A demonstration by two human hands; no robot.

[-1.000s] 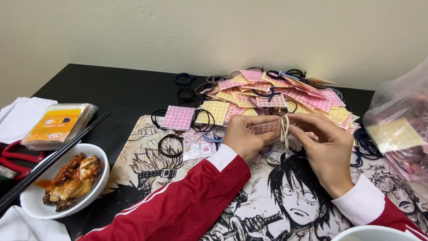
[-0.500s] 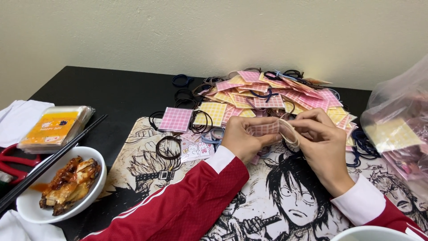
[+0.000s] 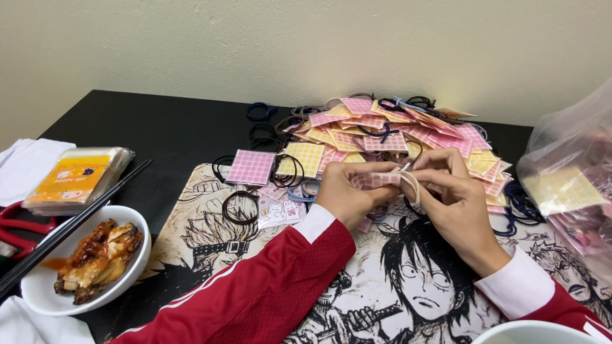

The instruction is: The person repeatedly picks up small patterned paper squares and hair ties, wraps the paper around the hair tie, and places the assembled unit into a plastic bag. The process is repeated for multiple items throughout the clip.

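My left hand point(image 3: 349, 194) grips a small pink checked card point(image 3: 377, 180) over the printed desk mat point(image 3: 210, 236). My right hand point(image 3: 454, 197) pinches a pale hair tie point(image 3: 412, 185) that loops around the card's right end. Behind the hands lies a heap of pink and yellow checked cards point(image 3: 395, 134) mixed with dark hair ties. A single pink card point(image 3: 251, 167) and a yellow card point(image 3: 305, 158) rest at the heap's left edge. Both sleeves are red with white cuffs.
A white bowl of glazed meat point(image 3: 83, 261) with black chopsticks point(image 3: 70, 228) across it stands at the left, beside a stack of orange packets point(image 3: 75, 178) and white tissues point(image 3: 25, 167). A clear plastic bag point(image 3: 574, 185) of cards sits at the right. Another white bowl's rim point(image 3: 542, 331) shows bottom right.
The pale hair tie was stretched upright between both hands; now it wraps around the right end of the pink card. The hands stayed in place above the mat.
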